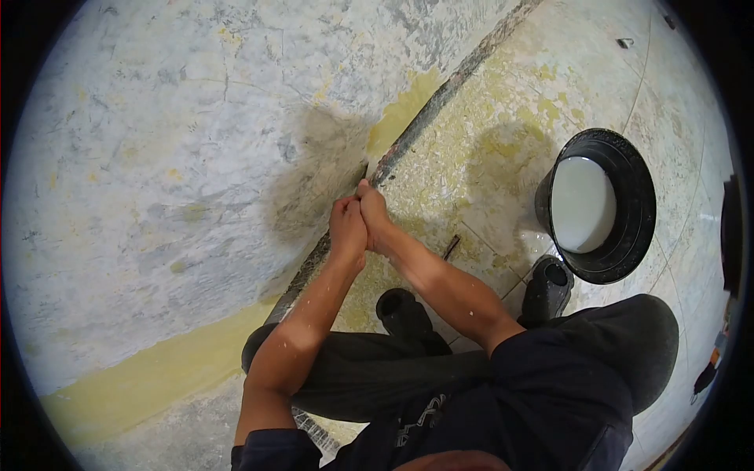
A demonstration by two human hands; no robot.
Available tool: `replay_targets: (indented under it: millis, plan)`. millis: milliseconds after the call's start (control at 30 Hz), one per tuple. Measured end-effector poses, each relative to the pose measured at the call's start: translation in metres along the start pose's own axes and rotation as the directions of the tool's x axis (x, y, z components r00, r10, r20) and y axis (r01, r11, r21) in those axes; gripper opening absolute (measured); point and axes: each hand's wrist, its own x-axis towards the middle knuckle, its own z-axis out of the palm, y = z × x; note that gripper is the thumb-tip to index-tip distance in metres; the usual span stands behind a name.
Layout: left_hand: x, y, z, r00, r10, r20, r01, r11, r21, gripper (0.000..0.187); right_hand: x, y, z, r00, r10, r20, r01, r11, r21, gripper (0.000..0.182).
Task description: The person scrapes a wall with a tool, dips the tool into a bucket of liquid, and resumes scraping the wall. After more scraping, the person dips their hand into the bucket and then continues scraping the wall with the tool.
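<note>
Both hands are together, low at the foot of the wall. My left hand (348, 229) is closed, pressed against my right hand (374, 213), whose fingers are also closed. A thin dark tip shows just beyond the fingers, by the dark strip (424, 118) along the joint of wall and floor. The rest of whatever they grip is hidden. Beside the hands rises a patchy whitish wall (196, 141) with scraped spots and a yellow patch (402, 114). The floor (440, 169) next to them is covered with yellowish flakes.
A black bucket (642, 212) holding milky liquid (583, 206) stands to the right, close to my shoe (547, 286). A short dark stick (452, 247) lies near my right forearm. A small metallic piece (624, 42) is on the floor at the upper right.
</note>
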Motion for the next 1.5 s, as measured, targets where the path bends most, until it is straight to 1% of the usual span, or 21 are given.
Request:
replay_targets:
  millis: [67,100,167,200,267,300,400,467,600,667,700,767,800,867,1000,1067,1200,1267,1300,1367,1500]
  plan:
    - [-0.004,0.002,-0.003,1.000,-0.020,0.000,0.020,0.999,-0.045,0.028,0.023,0.017,-0.007,0.977,-0.203,-0.057,0.194,0.972,-0.134,0.045]
    - [0.002,-0.002,-0.005,1.000,-0.022,-0.006,0.022,0.999,-0.044,0.028,0.020,0.016,-0.004,0.979,-0.198,-0.055,0.189,0.973,-0.133,0.045]
    - [0.017,-0.018,-0.006,0.998,-0.042,0.047,0.043,0.999,-0.021,0.028,0.005,0.006,0.001,0.975,-0.168,-0.144,0.159,0.985,-0.070,0.040]
    - [0.012,-0.014,-0.003,0.998,-0.039,0.049,0.040,0.999,-0.020,0.028,-0.004,0.001,0.004,0.975,-0.171,-0.143,0.163,0.984,-0.069,0.040]
    - [-0.006,0.001,0.000,0.998,-0.055,-0.016,0.055,0.998,0.041,0.026,-0.019,-0.006,0.009,0.998,0.017,-0.063,-0.017,1.000,0.007,0.038]
    - [-0.008,0.004,0.001,0.999,-0.050,-0.014,0.050,0.998,0.040,0.026,-0.020,-0.009,0.009,0.998,0.012,-0.061,-0.012,1.000,0.005,0.038]
    - [-0.019,0.005,0.000,0.999,-0.027,-0.043,0.029,0.998,0.064,0.025,-0.032,-0.009,0.012,0.996,0.084,0.044,-0.085,0.996,0.015,0.041]
    - [-0.024,0.006,0.000,0.995,-0.049,-0.089,0.044,0.997,-0.061,0.026,-0.041,-0.009,0.022,1.000,0.015,-0.010,-0.015,1.000,0.005,0.042]
    - [-0.023,0.011,-0.005,0.997,-0.036,-0.073,0.033,0.998,-0.045,0.026,-0.004,0.015,0.008,1.000,-0.029,0.005,0.029,0.999,-0.020,0.040]
    - [-0.025,0.013,-0.007,0.997,-0.043,-0.062,0.042,0.999,-0.015,0.027,0.005,0.025,0.006,0.963,-0.260,-0.068,0.256,0.965,-0.064,0.040]
    - [-0.025,0.014,-0.009,0.997,-0.045,-0.066,0.044,0.999,-0.020,0.027,-0.006,0.020,0.010,0.964,-0.256,-0.066,0.252,0.965,-0.070,0.040]
    - [-0.025,0.017,-0.013,0.999,-0.022,-0.041,0.027,0.994,0.106,0.028,-0.040,0.002,0.026,0.989,-0.147,-0.036,0.142,0.983,-0.118,0.039]
    - [-0.029,0.016,-0.014,0.999,-0.022,-0.047,0.027,0.994,0.103,0.028,-0.040,0.004,0.024,0.989,-0.143,-0.032,0.138,0.983,-0.121,0.039]
    - [-0.030,0.022,-0.012,0.997,-0.013,-0.078,0.012,1.000,-0.015,0.024,-0.035,0.001,0.025,1.000,-0.001,0.028,0.002,1.000,-0.018,0.040]
    - [-0.023,0.022,-0.014,0.996,-0.019,-0.084,0.018,1.000,-0.009,0.025,-0.028,0.005,0.031,0.996,-0.079,-0.037,0.079,0.997,0.004,0.040]
    - [-0.009,0.007,-0.018,0.999,-0.022,-0.041,0.020,0.999,-0.029,0.024,-0.022,0.011,0.026,0.971,-0.215,-0.100,0.205,0.974,-0.097,0.040]
    - [-0.019,0.011,-0.008,0.999,-0.040,-0.028,0.038,0.996,-0.083,0.023,-0.016,0.008,0.015,0.989,-0.123,-0.088,0.118,0.991,-0.055,0.039]
    - [-0.021,0.011,-0.004,0.999,0.008,-0.049,-0.009,0.999,-0.034,0.029,-0.012,0.006,0.012,0.999,-0.041,0.000,0.041,0.998,0.039,0.039]
    - [-0.019,0.013,-0.003,0.999,0.005,-0.047,-0.007,0.999,-0.033,0.029,-0.013,0.003,0.014,0.999,-0.040,-0.003,0.040,0.998,0.041,0.039]
    - [-0.019,0.013,-0.006,0.997,-0.061,-0.037,0.061,0.998,-0.016,0.028,-0.018,0.007,0.017,0.982,-0.177,-0.060,0.175,0.984,-0.045,0.036]
    - [-0.013,0.007,-0.003,0.999,-0.039,-0.032,0.040,0.999,0.021,0.028,-0.012,0.003,0.010,0.992,-0.095,-0.083,0.094,0.995,-0.017,0.038]
